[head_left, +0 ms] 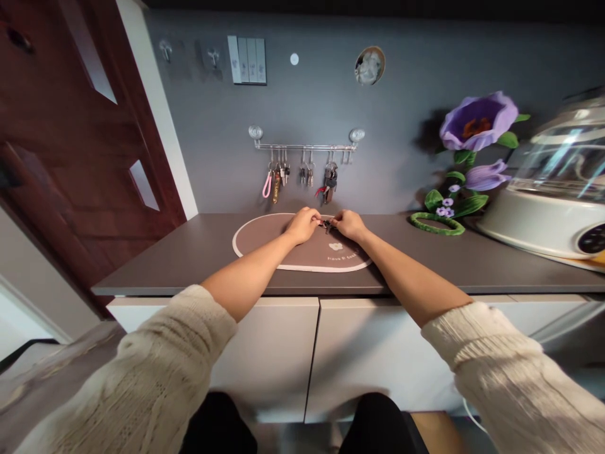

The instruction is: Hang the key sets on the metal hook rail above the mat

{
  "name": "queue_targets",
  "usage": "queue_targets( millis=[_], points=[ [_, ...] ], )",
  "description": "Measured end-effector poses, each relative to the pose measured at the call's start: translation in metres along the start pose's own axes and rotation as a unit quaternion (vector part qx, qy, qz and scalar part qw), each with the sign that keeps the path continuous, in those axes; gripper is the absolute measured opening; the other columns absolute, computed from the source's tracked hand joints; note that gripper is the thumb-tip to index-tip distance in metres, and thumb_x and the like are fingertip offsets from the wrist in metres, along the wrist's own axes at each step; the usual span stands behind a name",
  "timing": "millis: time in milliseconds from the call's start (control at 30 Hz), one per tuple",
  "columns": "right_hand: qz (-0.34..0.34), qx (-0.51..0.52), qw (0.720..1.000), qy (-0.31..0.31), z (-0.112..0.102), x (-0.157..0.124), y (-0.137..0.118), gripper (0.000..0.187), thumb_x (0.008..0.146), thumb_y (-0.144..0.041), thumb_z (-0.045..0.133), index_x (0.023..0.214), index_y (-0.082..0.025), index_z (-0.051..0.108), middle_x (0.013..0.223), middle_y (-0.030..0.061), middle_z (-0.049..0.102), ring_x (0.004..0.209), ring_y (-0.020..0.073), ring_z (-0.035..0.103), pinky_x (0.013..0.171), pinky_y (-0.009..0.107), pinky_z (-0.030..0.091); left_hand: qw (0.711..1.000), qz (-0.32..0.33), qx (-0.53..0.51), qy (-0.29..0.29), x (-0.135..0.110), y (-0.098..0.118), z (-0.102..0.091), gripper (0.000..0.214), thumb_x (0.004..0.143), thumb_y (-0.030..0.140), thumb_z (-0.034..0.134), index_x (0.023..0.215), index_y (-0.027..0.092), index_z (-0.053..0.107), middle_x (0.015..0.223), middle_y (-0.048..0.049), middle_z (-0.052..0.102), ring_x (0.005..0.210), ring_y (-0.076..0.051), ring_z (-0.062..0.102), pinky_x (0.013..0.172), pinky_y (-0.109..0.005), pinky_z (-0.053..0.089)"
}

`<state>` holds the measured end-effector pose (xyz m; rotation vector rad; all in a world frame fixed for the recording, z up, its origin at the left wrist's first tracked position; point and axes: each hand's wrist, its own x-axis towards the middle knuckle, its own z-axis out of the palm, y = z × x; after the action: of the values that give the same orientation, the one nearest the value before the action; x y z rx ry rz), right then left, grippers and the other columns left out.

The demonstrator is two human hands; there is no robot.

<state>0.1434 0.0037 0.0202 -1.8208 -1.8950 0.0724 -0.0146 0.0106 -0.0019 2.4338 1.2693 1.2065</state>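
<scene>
Between my two hands is a small bunch of keys (328,227), dark and metallic, just above or on the brown oval mat (265,243) on the counter. My left hand (304,225) pinches its left side, where a bit of red or pink shows at the fingertips. From the other side, my right hand (348,224) grips the bunch with closed fingers. The single keys are too small to tell apart. Behind the hands, several key bunches (331,180) hang from hooks on a clear wall rail (307,147).
Purple artificial flowers (478,123) with a green ring base (437,224) stand on the right of the counter (189,252). Beside them is a white appliance with a clear dome (553,157). White cabinet doors (265,353) are below; a dark red door (70,126) is left.
</scene>
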Motion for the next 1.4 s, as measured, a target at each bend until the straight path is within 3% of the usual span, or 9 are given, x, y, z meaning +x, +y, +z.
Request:
queue_targets(
  millis=[133,300,500,733,1000,1233,1400],
  points=[
    [0.006,-0.007,1.000,-0.003,-0.001,0.001,-0.002,0.019,0.075,-0.026,0.053,0.083,-0.014,0.066,0.085,0.0101,0.066,0.079,0.0179,0.059,0.065,0.023,0.038,1.000,0.008,-0.001,0.000,0.000,0.000,0.000,0.011,0.076,0.015,0.051,0.082,0.016,0.059,0.086,-0.0040,0.055,0.075,-0.012,0.053,0.077,-0.027,0.042],
    [-0.014,0.054,0.998,0.018,-0.001,0.005,0.002,0.015,0.076,-0.021,0.051,0.083,-0.014,0.062,0.079,0.0063,0.065,0.070,0.0129,0.055,0.063,0.022,0.036,1.000,0.007,0.003,0.008,0.000,-0.002,0.000,0.011,0.076,0.015,0.051,0.084,0.016,0.059,0.087,-0.0038,0.055,0.077,-0.012,0.053,0.078,-0.027,0.042],
    [-0.063,0.142,0.986,0.058,-0.001,0.008,0.004,0.012,0.077,-0.023,0.049,0.081,-0.015,0.057,0.074,0.0024,0.061,0.062,0.0100,0.048,0.060,0.022,0.035,1.000,0.006,-0.004,0.025,0.000,0.000,-0.001,0.013,0.077,0.015,0.050,0.086,0.017,0.059,0.087,-0.0040,0.055,0.078,-0.013,0.052,0.078,-0.027,0.042],
    [-0.135,0.212,0.962,0.104,-0.005,0.007,0.000,0.010,0.076,-0.024,0.048,0.077,-0.016,0.054,0.076,0.0026,0.060,0.067,0.0116,0.049,0.066,0.024,0.036,0.997,0.017,-0.031,0.068,0.002,0.002,-0.003,0.017,0.079,0.018,0.047,0.091,0.016,0.058,0.088,-0.0053,0.055,0.081,-0.014,0.052,0.077,-0.028,0.043],
    [-0.233,0.270,0.929,0.095,-0.009,0.002,-0.007,0.014,0.076,-0.028,0.046,0.074,-0.016,0.054,0.078,0.0038,0.059,0.073,0.0143,0.051,0.072,0.027,0.038,0.992,0.038,-0.088,0.086,0.002,0.010,-0.007,0.016,0.081,0.024,0.044,0.084,0.015,0.057,0.082,-0.0038,0.060,0.076,-0.012,0.053,0.073,-0.025,0.042],
    [-0.226,0.353,0.906,0.066,-0.004,0.004,-0.008,0.020,0.075,-0.034,0.049,0.075,-0.016,0.055,0.078,0.0034,0.059,0.074,0.0140,0.052,0.072,0.028,0.041,0.986,0.022,-0.150,0.075,0.002,0.013,-0.008,0.016,0.080,0.025,0.044,0.076,0.014,0.055,0.068,-0.0004,0.059,0.062,-0.010,0.052,0.063,-0.022,0.042],
    [-0.173,0.410,0.895,0.024,0.002,0.005,-0.007,0.024,0.071,-0.039,0.057,0.079,-0.016,0.055,0.071,0.0004,0.057,0.065,0.0107,0.049,0.064,0.025,0.040,0.977,-0.009,-0.193,0.090,0.003,0.013,-0.008,0.014,0.080,0.023,0.044,0.075,0.015,0.054,0.066,0.0002,0.058,0.061,-0.009,0.052,0.063,-0.021,0.042]
  ],
)
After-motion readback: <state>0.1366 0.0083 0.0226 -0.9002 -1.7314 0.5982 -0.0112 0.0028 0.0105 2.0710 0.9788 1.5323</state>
